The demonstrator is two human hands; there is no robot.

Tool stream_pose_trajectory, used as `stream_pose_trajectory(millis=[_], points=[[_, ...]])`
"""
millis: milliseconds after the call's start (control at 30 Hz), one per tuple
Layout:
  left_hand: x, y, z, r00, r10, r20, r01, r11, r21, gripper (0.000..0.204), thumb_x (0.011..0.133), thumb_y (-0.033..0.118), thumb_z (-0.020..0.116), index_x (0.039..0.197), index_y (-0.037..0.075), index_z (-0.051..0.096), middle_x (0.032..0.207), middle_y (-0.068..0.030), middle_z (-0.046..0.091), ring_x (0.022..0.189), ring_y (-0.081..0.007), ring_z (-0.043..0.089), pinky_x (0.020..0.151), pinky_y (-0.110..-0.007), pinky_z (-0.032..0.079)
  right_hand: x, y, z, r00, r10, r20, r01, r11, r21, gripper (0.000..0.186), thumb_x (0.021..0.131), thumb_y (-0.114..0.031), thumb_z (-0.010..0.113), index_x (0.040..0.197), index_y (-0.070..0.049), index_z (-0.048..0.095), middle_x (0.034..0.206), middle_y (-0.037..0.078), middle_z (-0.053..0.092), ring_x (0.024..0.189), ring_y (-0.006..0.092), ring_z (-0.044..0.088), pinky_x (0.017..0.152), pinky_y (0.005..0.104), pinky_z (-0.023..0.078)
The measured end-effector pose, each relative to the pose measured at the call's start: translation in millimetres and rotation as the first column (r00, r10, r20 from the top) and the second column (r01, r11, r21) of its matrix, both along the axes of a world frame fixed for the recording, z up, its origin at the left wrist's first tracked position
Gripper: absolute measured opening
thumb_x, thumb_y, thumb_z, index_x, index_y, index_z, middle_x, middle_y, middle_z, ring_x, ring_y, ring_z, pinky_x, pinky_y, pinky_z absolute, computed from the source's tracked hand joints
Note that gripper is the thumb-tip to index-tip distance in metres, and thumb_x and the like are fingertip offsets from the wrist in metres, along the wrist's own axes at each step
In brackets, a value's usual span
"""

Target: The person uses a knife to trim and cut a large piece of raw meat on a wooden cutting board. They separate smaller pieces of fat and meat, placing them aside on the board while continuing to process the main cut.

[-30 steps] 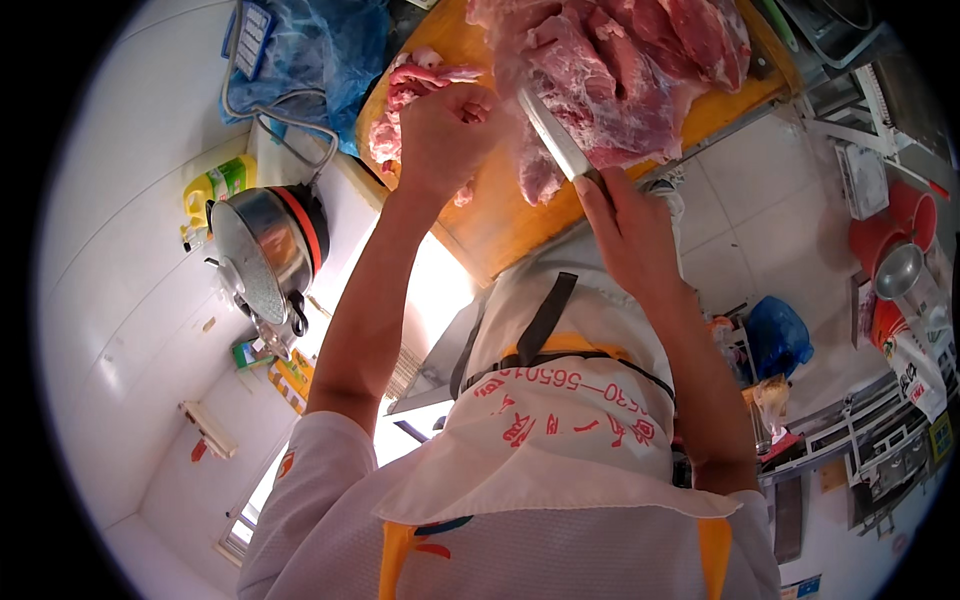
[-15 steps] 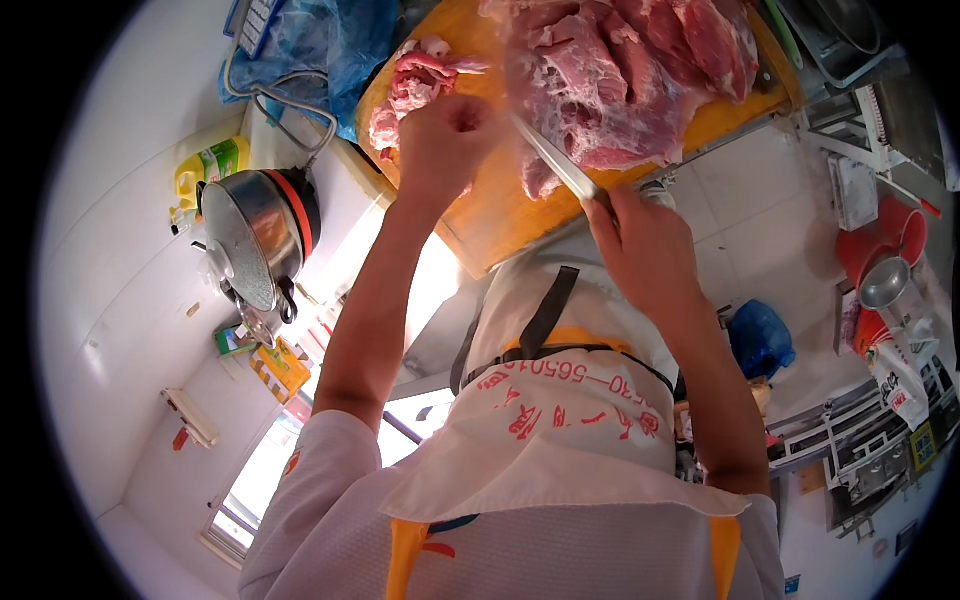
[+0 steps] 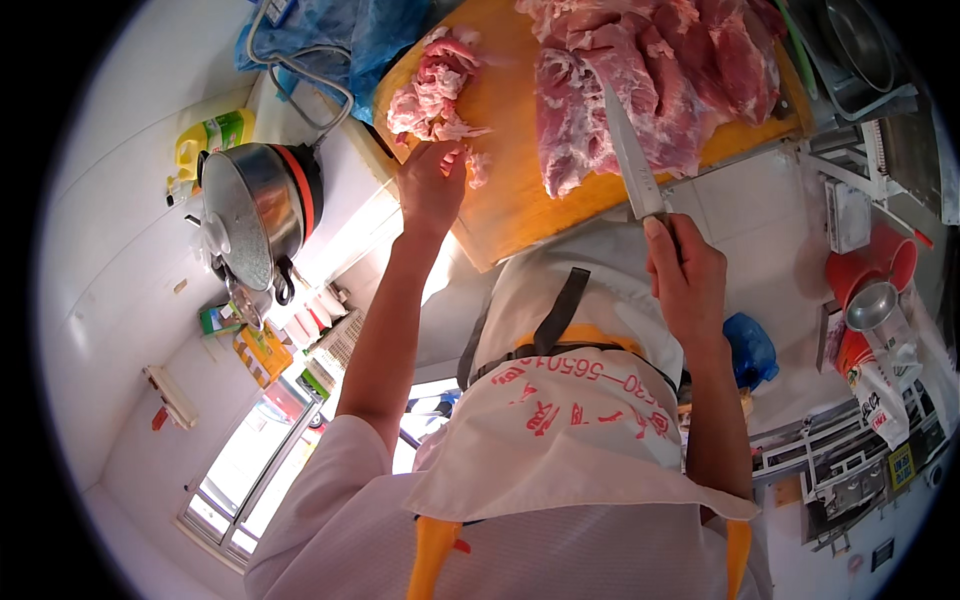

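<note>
My left hand [image 3: 430, 190] is at the board’s near left, fingers curled on a small piece of meat [image 3: 452, 160], just below a pile of pale trimmings [image 3: 428, 100]. My right hand [image 3: 685, 280] grips a knife [image 3: 630, 150] by its handle; the blade points away from me, over a large slab of raw pink meat [image 3: 575, 120] with white membrane. Both meats sit on the yellow wooden board [image 3: 510, 230]. My white apron [image 3: 540, 420] is below.
Left of the board are a blue plastic bag [image 3: 365, 50], a cable, a lidded steel pot [image 3: 250, 220] and a yellow bottle [image 3: 205, 145]. To the right are metal trays [image 3: 855, 70], red buckets [image 3: 850, 265], a steel bowl [image 3: 870, 305] and a blue bag [image 3: 745, 350].
My left hand has moved down, uncovering more of the trimmings. The knife and my right hand have shifted rightward, with the blade more upright in the picture. The view has shifted slightly.
</note>
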State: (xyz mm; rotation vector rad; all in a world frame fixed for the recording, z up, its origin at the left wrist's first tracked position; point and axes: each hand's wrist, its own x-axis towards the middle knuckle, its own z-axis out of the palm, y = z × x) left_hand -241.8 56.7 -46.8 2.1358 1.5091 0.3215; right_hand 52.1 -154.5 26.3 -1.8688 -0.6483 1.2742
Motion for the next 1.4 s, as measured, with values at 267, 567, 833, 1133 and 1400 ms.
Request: stream_pose_trajectory(millis=[267,567,833,1133,1400], points=[[2,-10,-6,0.952,-0.231,-0.198,0.265,0.951,0.162,0.029,0.091,-0.007,0.071,0.115,0.005,0.082,0.104,-0.0119,0.078,0.092,-0.0337,0.076,0.081,-0.041,0.064,1,-4,1,0.997,-0.033,-0.066,0.031,0.999,-0.031,0.028,0.115,-0.029,0.065,0.108,-0.003,0.070,0.069,0.000,0.060,0.056,0.0064,0.052,0.053,0.0289,0.044],[19,-33,45,0.903,-0.283,-0.322,0.306,0.952,0.022,0.021,0.098,0.010,0.077,0.118,0.004,0.080,0.104,-0.0107,0.077,0.087,-0.0337,0.075,0.080,-0.043,0.064,1,-18,-14,0.991,-0.111,-0.074,0.105,0.991,-0.080,0.028,0.115,-0.030,0.065,0.106,-0.004,0.069,0.069,0.000,0.059,0.055,0.0067,0.052,0.053,0.0296,0.044],[33,-6,37,0.984,-0.129,-0.119,0.129,0.992,-0.006,0.019,0.095,0.005,0.082,0.114,0.004,0.078,0.097,-0.0130,0.078,0.081,-0.0274,0.075,0.072,-0.038,0.060,-11,1,-29,0.989,0.014,0.148,-0.023,0.998,0.054,0.027,0.112,-0.027,0.069,0.103,-0.002,0.067,0.072,0.016,0.064,0.061,0.0286,0.064,0.059,0.0424,0.049],[42,-7,37,0.972,-0.232,-0.046,0.236,0.965,0.118,0.020,0.098,-0.004,0.069,0.115,0.004,0.078,0.106,-0.0143,0.077,0.096,-0.0327,0.076,0.083,-0.043,0.061,-6,-8,-44,0.843,0.067,0.533,-0.082,0.997,0.005,0.024,0.111,-0.029,0.069,0.113,-0.006,0.068,0.094,0.017,0.076,0.078,0.0417,0.074,0.066,0.0490,0.057],[89,6,46,0.934,-0.287,0.215,0.235,0.943,0.237,0.016,0.101,-0.003,0.071,0.111,0.005,0.080,0.110,-0.0107,0.077,0.092,-0.0262,0.077,0.080,-0.036,0.062,10,-21,-17,0.876,0.154,0.457,-0.170,0.985,-0.006,0.023,0.113,-0.026,0.067,0.112,-0.003,0.067,0.088,0.016,0.074,0.075,0.0382,0.073,0.065,0.0461,0.056]])
